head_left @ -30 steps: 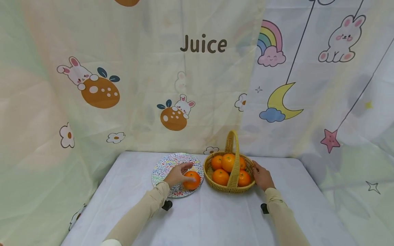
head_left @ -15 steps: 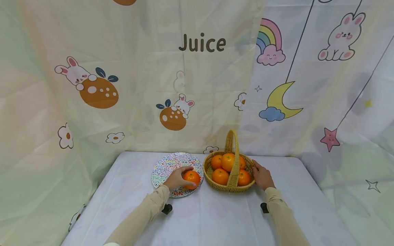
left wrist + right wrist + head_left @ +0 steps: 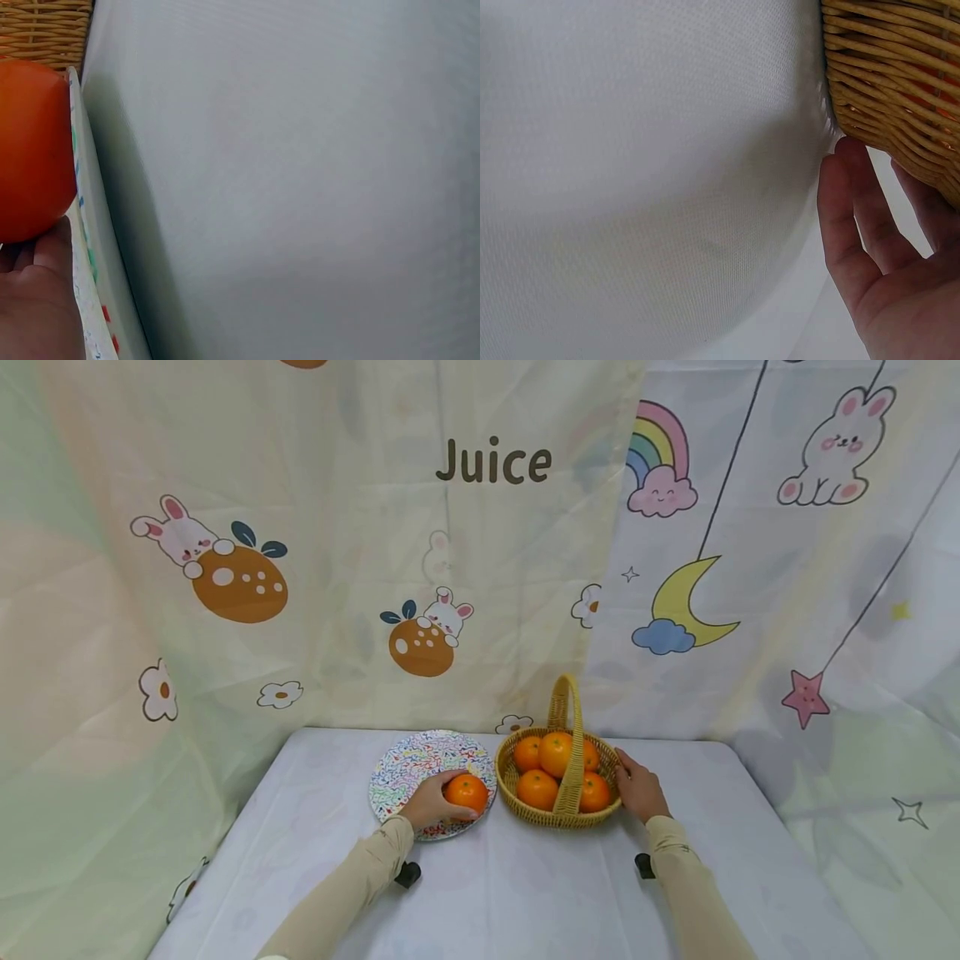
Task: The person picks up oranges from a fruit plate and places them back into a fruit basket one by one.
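Observation:
My left hand [image 3: 433,802] holds an orange [image 3: 467,794] from its left side, thumb in front and fingers behind, over the right part of a round, colour-speckled plate [image 3: 405,768]. In the left wrist view the orange [image 3: 34,150] fills the left edge, with the hand [image 3: 41,300] below it and the plate's rim [image 3: 94,225] alongside. My right hand [image 3: 642,789] touches the right side of a wicker basket [image 3: 525,810] that carries several oranges. Seen from the right wrist, this hand's fairly straight fingers [image 3: 836,195] reach the woven wall [image 3: 892,97].
The basket's tall handle [image 3: 576,735] arches over the fruit. Plate and basket stand side by side near the back of a table with a white cloth [image 3: 540,893]. A printed curtain [image 3: 360,568] hangs close behind. Dark wrist-camera pieces [image 3: 407,874] sit under the wrists.
My left hand's thumb and fingers have come in around the orange on the plate and now hold it. My right hand stays at the basket, which has not moved.

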`<state>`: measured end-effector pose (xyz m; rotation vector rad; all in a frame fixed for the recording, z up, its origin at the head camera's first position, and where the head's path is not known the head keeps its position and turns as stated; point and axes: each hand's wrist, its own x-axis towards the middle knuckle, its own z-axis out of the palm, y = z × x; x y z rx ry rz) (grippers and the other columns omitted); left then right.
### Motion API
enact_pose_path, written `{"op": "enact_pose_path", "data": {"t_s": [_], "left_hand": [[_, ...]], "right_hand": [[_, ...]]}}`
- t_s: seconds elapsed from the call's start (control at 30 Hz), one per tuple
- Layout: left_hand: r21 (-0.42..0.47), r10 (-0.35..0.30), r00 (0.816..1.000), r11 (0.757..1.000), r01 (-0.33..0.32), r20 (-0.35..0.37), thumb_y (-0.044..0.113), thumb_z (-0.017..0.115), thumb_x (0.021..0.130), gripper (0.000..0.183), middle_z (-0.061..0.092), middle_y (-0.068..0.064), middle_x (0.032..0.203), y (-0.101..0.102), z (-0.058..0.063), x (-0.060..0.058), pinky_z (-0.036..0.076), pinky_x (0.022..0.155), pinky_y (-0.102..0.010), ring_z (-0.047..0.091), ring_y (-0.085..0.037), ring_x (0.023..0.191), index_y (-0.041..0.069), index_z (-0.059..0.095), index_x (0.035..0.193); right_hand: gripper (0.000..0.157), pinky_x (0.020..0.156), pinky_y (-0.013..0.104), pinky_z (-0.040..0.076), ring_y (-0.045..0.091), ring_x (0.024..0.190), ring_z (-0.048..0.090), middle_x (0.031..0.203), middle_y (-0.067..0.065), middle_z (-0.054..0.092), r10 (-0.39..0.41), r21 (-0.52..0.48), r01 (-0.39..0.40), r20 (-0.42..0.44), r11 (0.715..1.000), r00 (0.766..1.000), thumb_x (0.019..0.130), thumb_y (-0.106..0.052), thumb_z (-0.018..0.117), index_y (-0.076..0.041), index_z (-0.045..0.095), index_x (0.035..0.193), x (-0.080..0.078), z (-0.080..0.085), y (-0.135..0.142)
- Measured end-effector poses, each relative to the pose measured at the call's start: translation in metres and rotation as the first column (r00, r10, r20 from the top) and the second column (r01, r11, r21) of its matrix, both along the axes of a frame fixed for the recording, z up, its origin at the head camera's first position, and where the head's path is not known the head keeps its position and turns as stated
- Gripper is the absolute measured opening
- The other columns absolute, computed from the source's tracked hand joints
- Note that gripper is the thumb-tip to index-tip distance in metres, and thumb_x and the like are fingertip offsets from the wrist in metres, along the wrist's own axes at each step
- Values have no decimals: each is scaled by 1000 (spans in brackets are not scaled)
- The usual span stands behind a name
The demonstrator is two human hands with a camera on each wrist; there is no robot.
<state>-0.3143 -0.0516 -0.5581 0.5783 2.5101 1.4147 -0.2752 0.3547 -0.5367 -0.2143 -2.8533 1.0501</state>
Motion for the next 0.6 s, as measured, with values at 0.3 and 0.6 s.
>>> {"op": "enact_pose_path", "data": {"t_s": [0.3, 0.6], "left_hand": [[18, -3, 1000, 1000, 3, 4, 49, 87, 67, 91, 58, -7, 131, 0, -1, -1, 50, 91, -47, 57, -27, 110, 13, 51, 142], [26, 2, 1000, 1000, -2, 5, 47, 87, 67, 88, 60, -8, 128, -2, 2, 0, 50, 90, -45, 59, -26, 108, 12, 53, 140]], "right_hand": [[52, 58, 32, 42, 22, 61, 48, 112, 23, 59, 5, -10, -5, -2, 1000, 1000, 106, -26, 34, -7, 27, 154, 0, 1, 1], [52, 68, 36, 44, 23, 71, 51, 129, 24, 53, 4, 9, -4, -5, 1000, 1000, 106, -26, 34, -6, 28, 153, 1, 0, 0]]}}
